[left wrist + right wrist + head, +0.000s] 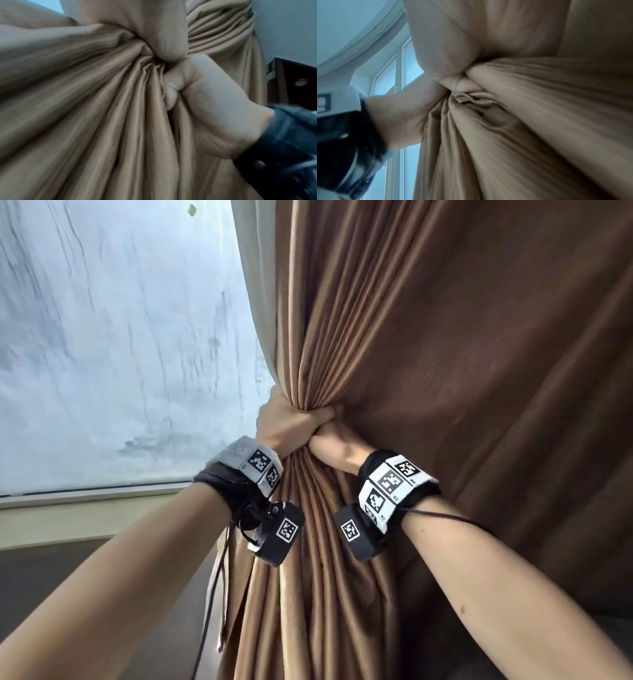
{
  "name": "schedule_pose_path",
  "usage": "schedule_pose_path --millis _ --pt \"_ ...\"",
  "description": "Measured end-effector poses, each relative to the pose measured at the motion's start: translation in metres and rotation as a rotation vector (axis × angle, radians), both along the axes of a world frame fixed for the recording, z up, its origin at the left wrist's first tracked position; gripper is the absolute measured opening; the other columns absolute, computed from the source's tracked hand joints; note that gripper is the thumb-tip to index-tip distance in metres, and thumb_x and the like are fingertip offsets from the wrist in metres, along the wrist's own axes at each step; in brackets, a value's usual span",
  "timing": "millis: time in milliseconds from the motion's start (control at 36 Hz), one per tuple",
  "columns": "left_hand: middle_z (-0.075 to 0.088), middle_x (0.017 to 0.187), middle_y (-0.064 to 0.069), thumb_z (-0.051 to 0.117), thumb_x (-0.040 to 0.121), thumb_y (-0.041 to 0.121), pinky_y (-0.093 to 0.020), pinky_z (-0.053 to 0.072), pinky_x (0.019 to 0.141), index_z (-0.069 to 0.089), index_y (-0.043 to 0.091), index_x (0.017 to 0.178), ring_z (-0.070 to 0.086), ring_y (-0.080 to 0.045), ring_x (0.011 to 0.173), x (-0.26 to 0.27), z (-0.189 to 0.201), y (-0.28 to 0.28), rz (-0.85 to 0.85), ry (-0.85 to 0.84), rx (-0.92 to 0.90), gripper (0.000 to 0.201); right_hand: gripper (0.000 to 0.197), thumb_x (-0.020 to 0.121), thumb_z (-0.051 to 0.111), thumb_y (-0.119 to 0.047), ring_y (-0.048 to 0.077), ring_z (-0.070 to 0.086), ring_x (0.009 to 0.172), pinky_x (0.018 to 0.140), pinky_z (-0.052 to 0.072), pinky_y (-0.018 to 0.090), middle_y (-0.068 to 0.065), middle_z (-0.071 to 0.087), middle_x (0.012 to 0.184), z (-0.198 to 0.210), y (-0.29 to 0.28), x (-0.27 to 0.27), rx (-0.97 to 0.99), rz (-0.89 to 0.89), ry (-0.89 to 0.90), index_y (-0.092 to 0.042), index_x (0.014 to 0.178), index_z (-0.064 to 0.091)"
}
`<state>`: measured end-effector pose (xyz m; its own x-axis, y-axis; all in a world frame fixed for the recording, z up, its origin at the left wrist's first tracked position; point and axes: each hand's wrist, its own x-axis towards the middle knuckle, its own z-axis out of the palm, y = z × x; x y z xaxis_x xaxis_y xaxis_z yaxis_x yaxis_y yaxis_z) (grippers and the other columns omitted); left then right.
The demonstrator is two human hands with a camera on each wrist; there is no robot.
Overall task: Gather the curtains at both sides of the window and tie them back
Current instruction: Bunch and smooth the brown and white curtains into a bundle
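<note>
A brown pleated curtain [359, 320] hangs to the right of the window, bunched into a narrow waist at mid-height. My left hand [286, 419] grips that waist from the window side, fingers curled round the folds. My right hand [334, 445] grips it just below and to the right, touching the left hand. The left wrist view shows the curtain [85, 108] fanning out below the grip and my right hand [211, 105] as a fist on the folds. In the right wrist view my left hand [406, 115] holds the curtain [530, 135] from the left. No tie-back is in view.
Frosted window glass [120, 337] fills the left, with a pale sill [85, 508] below it. A pale lining edge [260, 302] runs down the curtain's window side. A thin cable [219, 577] hangs from my left wrist. Dark furniture [291, 83] stands beyond the curtain.
</note>
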<state>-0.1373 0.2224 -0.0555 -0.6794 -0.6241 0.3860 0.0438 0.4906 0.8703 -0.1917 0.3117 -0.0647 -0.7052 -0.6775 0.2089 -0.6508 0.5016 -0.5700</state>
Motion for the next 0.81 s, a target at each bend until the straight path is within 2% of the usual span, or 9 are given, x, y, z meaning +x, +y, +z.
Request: schedule_pose_path --millis 56,111,194,306,333,444,583,750,806 --pt "0.066 0.118 -0.001 0.082 0.07 0.042 -0.027 0.05 0.09 0.056 0.019 0.13 0.062 -0.02 0.107 -0.002 -0.003 0.0 0.039 -0.004 -0.058 0.07 0.074 0.072 0.042 -0.031 0.032 0.037 0.137 0.114 0.033 0.043 0.016 0.041 0.144 0.002 0.006 0.001 -0.072 -0.019 -0.083 -0.008 0.142 0.033" --pt "0.067 0.117 -0.004 0.079 0.076 0.035 -0.027 0.05 0.088 0.059 0.017 0.129 0.063 -0.022 0.106 -0.002 -0.002 0.0 0.05 0.007 -0.079 0.059 0.074 0.072 0.052 -0.023 0.027 0.038 0.13 0.108 0.036 0.04 0.009 0.038 0.135 -0.001 0.017 0.003 -0.09 0.003 -0.184 -0.008 0.139 0.025" --pt "0.067 0.118 -0.005 0.077 0.072 0.03 -0.032 0.051 0.093 0.06 0.018 0.127 0.062 -0.024 0.108 -0.003 0.0 -0.005 0.048 -0.011 -0.071 0.058 0.065 0.056 0.063 -0.023 0.02 0.048 0.111 0.086 0.041 0.029 0.005 0.049 0.116 -0.007 0.037 0.0 -0.217 0.007 -0.29 -0.012 0.117 0.042" --pt "0.064 0.124 -0.008 0.078 0.073 0.019 -0.031 0.048 0.098 0.057 0.015 0.129 0.059 -0.027 0.114 -0.005 0.006 -0.013 0.06 -0.032 -0.007 0.06 0.028 0.068 0.081 -0.006 0.009 0.067 0.083 0.071 0.05 0.014 -0.005 0.067 0.082 -0.016 0.056 -0.022 -0.702 -0.235 -0.382 -0.011 0.086 0.059" --pt "0.063 0.125 -0.008 0.079 0.074 0.017 -0.03 0.046 0.098 0.056 0.014 0.131 0.058 -0.027 0.116 -0.005 0.007 -0.015 0.054 -0.036 0.002 0.062 0.031 0.069 0.084 -0.014 0.014 0.068 0.087 0.075 0.051 0.018 -0.003 0.068 0.084 -0.019 0.062 -0.034 -0.782 -0.329 -0.358 -0.01 0.087 0.06" --pt "0.066 0.121 -0.006 0.078 0.055 0.025 -0.037 0.048 0.1 0.061 0.014 0.126 0.06 -0.026 0.113 0.001 0.013 -0.012 -0.015 -0.074 0.055 0.074 0.126 0.037 0.076 -0.084 0.028 0.055 0.123 0.106 0.043 0.041 0.01 0.058 0.129 -0.037 0.081 -0.078 -0.758 -0.668 -0.252 -0.008 0.132 0.045" --pt "0.07 0.111 -0.006 0.078 0.048 0.024 -0.043 0.052 0.096 0.067 0.017 0.11 0.065 -0.025 0.105 0.002 0.011 -0.011 -0.099 -0.057 0.082 0.063 0.129 0.054 0.083 -0.065 0.032 0.03 0.141 0.117 0.027 0.04 0.018 0.026 0.151 -0.026 0.102 -0.084 -0.786 -0.847 -0.333 -0.009 0.15 0.016" --pt "0.07 0.102 -0.004 0.082 0.066 0.0 -0.031 0.052 0.089 0.068 0.017 0.097 0.065 -0.02 0.098 0.005 0.011 -0.011 -0.2 -0.005 0.09 0.038 0.13 0.042 0.084 -0.075 0.017 0.053 0.13 0.109 0.042 0.038 -0.003 0.054 0.142 -0.048 0.09 -0.113 -0.784 -0.415 -0.516 -0.021 0.149 0.034" --pt "0.072 0.09 0.001 0.081 0.064 -0.002 -0.027 0.052 0.082 0.071 0.018 0.086 0.067 -0.016 0.09 0.008 0.011 -0.011 -0.248 -0.003 0.076 0.031 0.134 0.046 0.09 -0.062 0.012 0.054 0.127 0.109 0.041 0.035 -0.005 0.055 0.14 -0.044 0.081 -0.101 -0.827 -0.277 -0.619 -0.019 0.153 0.022"
